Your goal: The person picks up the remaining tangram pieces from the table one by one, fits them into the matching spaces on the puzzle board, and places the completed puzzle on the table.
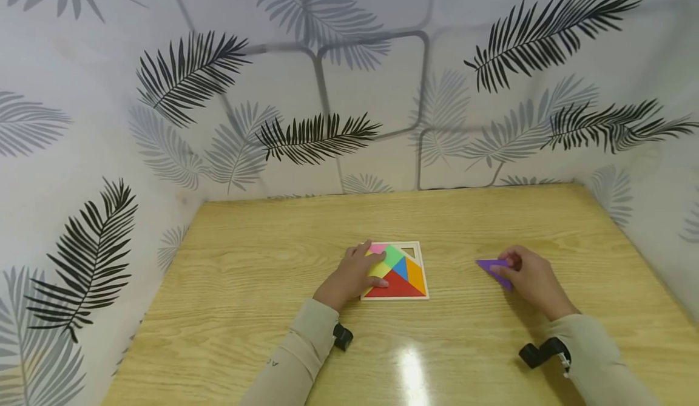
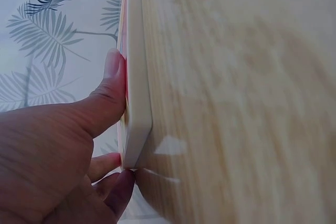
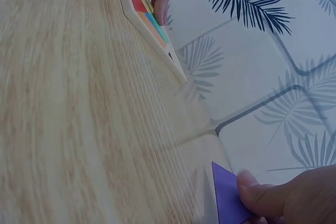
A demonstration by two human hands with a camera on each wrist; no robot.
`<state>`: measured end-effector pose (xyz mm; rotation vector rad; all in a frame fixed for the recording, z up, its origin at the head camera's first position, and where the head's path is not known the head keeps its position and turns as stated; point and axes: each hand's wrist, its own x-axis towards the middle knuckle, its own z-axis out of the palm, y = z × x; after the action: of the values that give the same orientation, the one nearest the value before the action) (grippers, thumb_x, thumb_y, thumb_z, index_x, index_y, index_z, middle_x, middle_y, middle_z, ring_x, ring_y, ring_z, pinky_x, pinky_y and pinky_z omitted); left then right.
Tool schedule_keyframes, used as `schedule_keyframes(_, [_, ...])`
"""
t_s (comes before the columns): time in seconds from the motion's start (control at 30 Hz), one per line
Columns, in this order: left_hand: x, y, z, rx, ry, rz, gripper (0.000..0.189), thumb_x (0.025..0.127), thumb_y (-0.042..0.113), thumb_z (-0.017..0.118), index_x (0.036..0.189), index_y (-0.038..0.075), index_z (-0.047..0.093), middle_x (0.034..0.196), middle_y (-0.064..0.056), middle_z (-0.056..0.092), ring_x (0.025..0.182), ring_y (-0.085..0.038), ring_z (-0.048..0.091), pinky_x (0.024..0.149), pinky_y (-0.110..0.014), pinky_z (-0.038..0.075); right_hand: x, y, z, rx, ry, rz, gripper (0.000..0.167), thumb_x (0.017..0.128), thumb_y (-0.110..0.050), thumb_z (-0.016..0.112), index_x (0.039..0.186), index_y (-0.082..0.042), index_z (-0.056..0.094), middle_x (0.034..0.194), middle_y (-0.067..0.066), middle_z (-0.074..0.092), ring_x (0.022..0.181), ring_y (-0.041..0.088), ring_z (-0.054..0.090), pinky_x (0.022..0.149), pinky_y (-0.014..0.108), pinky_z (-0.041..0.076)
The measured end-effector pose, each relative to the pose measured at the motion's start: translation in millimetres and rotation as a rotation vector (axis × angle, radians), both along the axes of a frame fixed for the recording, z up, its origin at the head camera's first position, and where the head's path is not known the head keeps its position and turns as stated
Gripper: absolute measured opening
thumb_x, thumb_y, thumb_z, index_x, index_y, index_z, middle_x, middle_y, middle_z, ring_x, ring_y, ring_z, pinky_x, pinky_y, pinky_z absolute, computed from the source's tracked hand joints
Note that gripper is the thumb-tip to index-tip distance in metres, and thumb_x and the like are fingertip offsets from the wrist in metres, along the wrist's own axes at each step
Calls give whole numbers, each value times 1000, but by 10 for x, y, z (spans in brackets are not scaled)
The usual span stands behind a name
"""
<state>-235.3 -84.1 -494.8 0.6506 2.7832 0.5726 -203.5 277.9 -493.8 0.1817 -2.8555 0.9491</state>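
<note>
A tangram puzzle tray [image 1: 394, 298] with a white frame lies on the table, filled with pink, green, yellow, blue, orange and red pieces. At its upper right corner a small triangular gap shows. My left hand [image 1: 352, 275] rests across the tray's left side, thumb on the red piece [image 1: 401, 287] and a finger over the green piece [image 1: 392, 254]. In the left wrist view, other fingers touch the tray's edge [image 2: 137, 77]. To the right, my right hand [image 1: 532, 278] pinches a purple triangle piece [image 1: 496, 266] between thumb and fingers, apart from the tray; the right wrist view shows this purple triangle [image 3: 228, 195] too.
The light wood table [image 1: 262, 254] extends around the tray and between the hands. A pale backdrop [image 1: 349, 90] printed with dark and grey leaves rises behind and at both sides. A black wrist camera [image 1: 343, 337] sits below each hand.
</note>
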Motion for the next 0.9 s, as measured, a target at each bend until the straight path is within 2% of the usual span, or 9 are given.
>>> schedule_keyframes(0.23, [3, -5, -2, 4, 17, -12, 68, 82, 46, 63, 142, 21, 42, 153, -11, 18, 134, -34, 20, 103, -46, 31, 23, -108, 69, -37, 48, 21, 20, 89, -20, 65, 98, -2, 64, 85, 7, 64, 79, 23, 60, 65, 34, 47])
schedule_keyframes(0.37, [9, -1, 10, 1, 13, -9, 69, 82, 45, 63, 142, 21, 41, 153, -11, 18, 135, -34, 20, 103, -46, 31, 15, -203, 102, -60, 63, 65, 16, 88, -13, 64, 98, 0, 65, 85, 8, 65, 79, 25, 61, 66, 34, 48])
schedule_keyframes(0.57, [8, 5, 19, -11, -7, 5, 69, 82, 46, 61, 143, 23, 39, 153, -9, 16, 137, -32, 16, 104, -46, 29, -49, -389, 100, -90, 38, 99, 16, 89, -11, 64, 100, 0, 65, 86, 8, 65, 80, 24, 61, 67, 34, 49])
schedule_keyframes(0.9, [21, 7, 39, 0, -3, -5, 69, 82, 44, 62, 143, 21, 40, 153, -11, 17, 136, -33, 17, 104, -46, 29, -178, -773, 48, -170, -15, 95, 20, 90, -16, 63, 103, 0, 64, 89, 9, 64, 83, 23, 61, 72, 36, 50])
